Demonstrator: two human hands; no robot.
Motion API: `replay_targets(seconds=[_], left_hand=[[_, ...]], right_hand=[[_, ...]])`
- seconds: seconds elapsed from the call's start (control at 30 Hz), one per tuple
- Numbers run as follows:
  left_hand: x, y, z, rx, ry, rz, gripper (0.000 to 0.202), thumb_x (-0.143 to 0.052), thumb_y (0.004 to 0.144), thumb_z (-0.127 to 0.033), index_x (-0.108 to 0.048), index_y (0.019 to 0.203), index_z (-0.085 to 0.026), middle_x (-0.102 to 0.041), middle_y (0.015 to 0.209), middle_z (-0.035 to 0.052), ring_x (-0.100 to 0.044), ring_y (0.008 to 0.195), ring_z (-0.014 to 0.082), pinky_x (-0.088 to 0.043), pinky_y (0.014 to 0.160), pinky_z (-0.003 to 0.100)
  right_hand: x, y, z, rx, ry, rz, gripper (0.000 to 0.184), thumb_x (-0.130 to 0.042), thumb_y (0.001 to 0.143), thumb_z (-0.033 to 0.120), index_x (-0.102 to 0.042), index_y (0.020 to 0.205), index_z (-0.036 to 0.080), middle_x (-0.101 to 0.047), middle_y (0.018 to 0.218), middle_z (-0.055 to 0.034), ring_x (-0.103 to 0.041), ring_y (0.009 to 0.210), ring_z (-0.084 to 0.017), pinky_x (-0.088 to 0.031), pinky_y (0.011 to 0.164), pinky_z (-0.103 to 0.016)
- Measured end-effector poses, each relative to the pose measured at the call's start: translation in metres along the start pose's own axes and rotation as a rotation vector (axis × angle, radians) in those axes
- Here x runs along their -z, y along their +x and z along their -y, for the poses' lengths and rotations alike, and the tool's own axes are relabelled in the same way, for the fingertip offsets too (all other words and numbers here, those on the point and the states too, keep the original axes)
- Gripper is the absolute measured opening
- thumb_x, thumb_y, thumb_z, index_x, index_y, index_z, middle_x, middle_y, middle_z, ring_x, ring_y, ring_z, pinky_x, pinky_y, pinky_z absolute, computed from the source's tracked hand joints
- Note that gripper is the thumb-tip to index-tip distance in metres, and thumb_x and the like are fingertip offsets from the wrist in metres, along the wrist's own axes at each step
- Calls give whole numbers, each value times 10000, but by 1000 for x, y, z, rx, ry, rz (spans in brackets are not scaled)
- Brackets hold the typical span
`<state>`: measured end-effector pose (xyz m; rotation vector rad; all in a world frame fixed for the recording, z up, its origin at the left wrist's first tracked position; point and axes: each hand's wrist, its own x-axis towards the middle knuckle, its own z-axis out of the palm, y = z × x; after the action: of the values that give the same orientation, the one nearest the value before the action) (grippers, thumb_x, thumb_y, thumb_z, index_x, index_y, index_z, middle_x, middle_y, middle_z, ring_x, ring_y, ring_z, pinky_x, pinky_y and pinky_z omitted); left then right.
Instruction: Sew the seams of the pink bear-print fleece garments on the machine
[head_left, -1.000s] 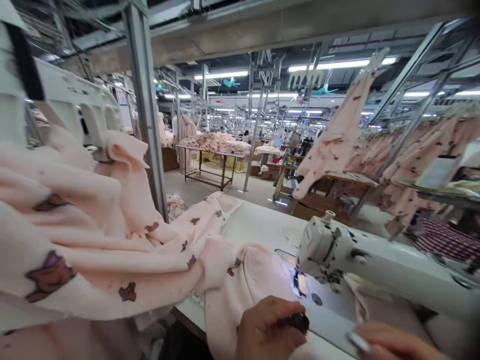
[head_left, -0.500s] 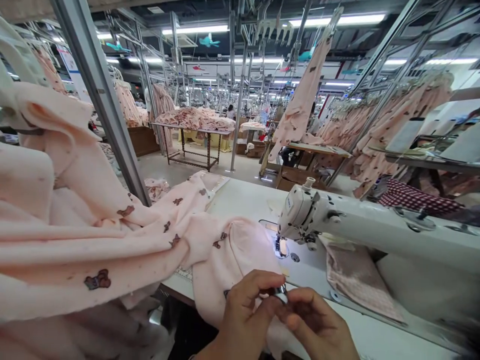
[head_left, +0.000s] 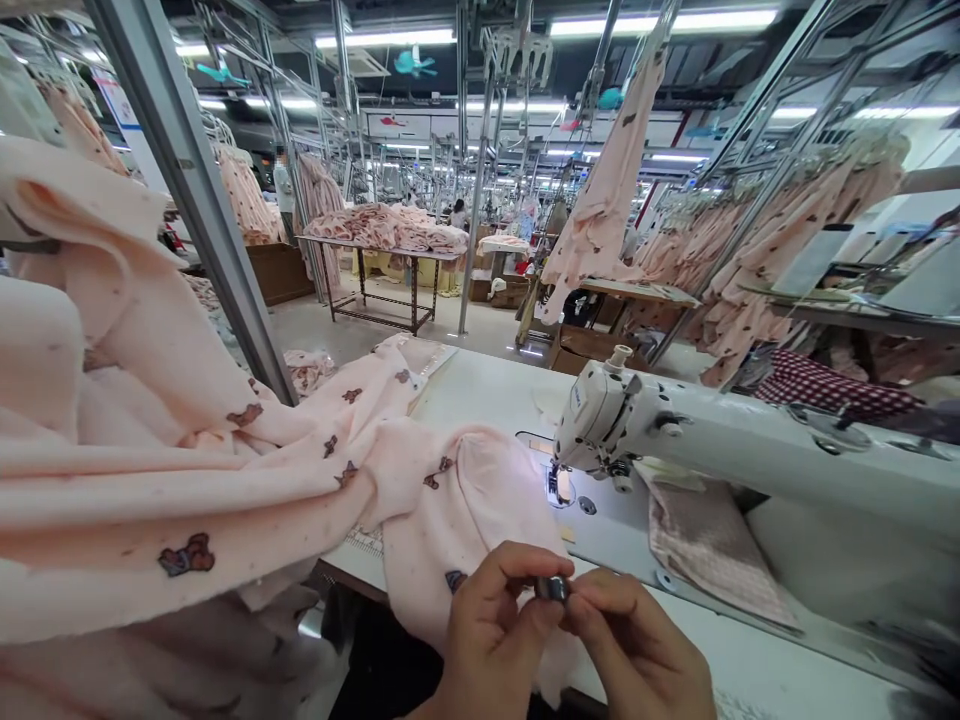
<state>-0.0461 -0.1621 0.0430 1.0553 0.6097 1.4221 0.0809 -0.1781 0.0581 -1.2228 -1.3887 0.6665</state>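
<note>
Right, biggest first: I've got the pale pink cloth [head_left: 262, 545] with brown bear prints sprawled down the left of my view, its heaped folds running onto the left end of the tabletop [head_left: 480, 385] and drooping over the near edge. Next up, the white tabletop itself, bare along its far edge. Over on its right side I see the sewing machine [head_left: 720, 430], its head pointing left, a light glowing at the presser foot [head_left: 559, 485], with the pink cloth just beside it. Behind the near edge, under the machine's arm, there's a checked cloth [head_left: 712, 550] lying folded.

Now the hands, both above the near edge, in front of the presser foot. Here's the left hand [head_left: 495, 625], thumb and forefinger gripping a small metal piece [head_left: 553, 588], remaining fingers curled in. And the right hand [head_left: 645, 640] meets it, thumb and forefinger pinched at the piece's right end; I can't make out whether anything thin sits between those tips. The piece itself, dark and shiny, is clear of the tabletop, between both hands.
</note>
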Motion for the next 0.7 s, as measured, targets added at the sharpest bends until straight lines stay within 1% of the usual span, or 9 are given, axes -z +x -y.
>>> replay_targets(seconds=[0.1,0.2,0.27,0.33,0.4,0.5,0.6,0.67,0.7], left_hand=[[7,3,2,-42,5,31,173,-641,846,-301,-657,961,-172,-627,978,54,-588,891,144,-483,805,259],[11,6,2,22,-66,56,228,-661,837,-319,-640,1013,-176,-637,950,48,-595,891,131,-483,805,246],[11,7,2,83,-181,12,326,-721,781,-362,-606,1021,-174,-655,896,36,-612,838,122,-505,765,240],[9,8,2,142,-268,-12,380,-774,714,-392,-591,946,-153,-670,829,32,-623,759,115,-528,697,231],[9,8,2,202,-301,29,373,-795,686,-391,-586,848,-128,-677,774,38,-630,706,114,-540,641,224],[11,8,0,248,-341,101,340,-806,681,-344,-592,814,-116,-683,745,37,-646,688,117,-552,610,220],[16,9,-4,265,-335,148,273,-787,714,-279,-595,817,-113,-689,761,38,-658,670,112,-555,613,223],[23,6,-2,297,-328,197,269,-773,730,-275,-584,844,-121,-690,811,43,-658,611,107,-535,565,211],[28,2,1,332,-335,223,296,-794,703,-277,-577,831,-122,-687,832,47,-657,599,110,-518,543,201]], right_hand=[[3,4,-3,2,55,5,167,-606,834,354,-629,728,228,-597,674,-8,-582,618,-136,-496,569,-214],[6,15,-1,14,77,35,175,-590,850,355,-618,743,220,-576,678,-6,-562,624,-131,-478,572,-215],[8,26,3,22,84,111,177,-580,857,349,-616,748,213,-567,686,-6,-554,634,-133,-469,583,-228],[10,38,10,37,86,199,180,-579,860,342,-610,741,211,-557,687,0,-547,647,-135,-458,594,-240],[10,50,19,67,60,309,182,-582,858,335,-602,725,212,-554,693,8,-537,662,-132,-439,606,-247],[6,63,33,101,-44,460,210,-571,856,317,-577,677,207,-546,681,17,-511,655,-123,-403,601,-251],[4,65,35,77,-167,457,244,-555,857,320,-545,642,204,-524,646,25,-492,620,-117,-385,570,-248],[9,58,25,48,-223,455,272,-537,873,351,-541,641,209,-527,649,23,-508,618,-117,-404,564,-239],[14,51,17,39,-248,456,269,-530,879,370,-559,661,215,-541,664,18,-529,632,-121,-426,575,-235]])
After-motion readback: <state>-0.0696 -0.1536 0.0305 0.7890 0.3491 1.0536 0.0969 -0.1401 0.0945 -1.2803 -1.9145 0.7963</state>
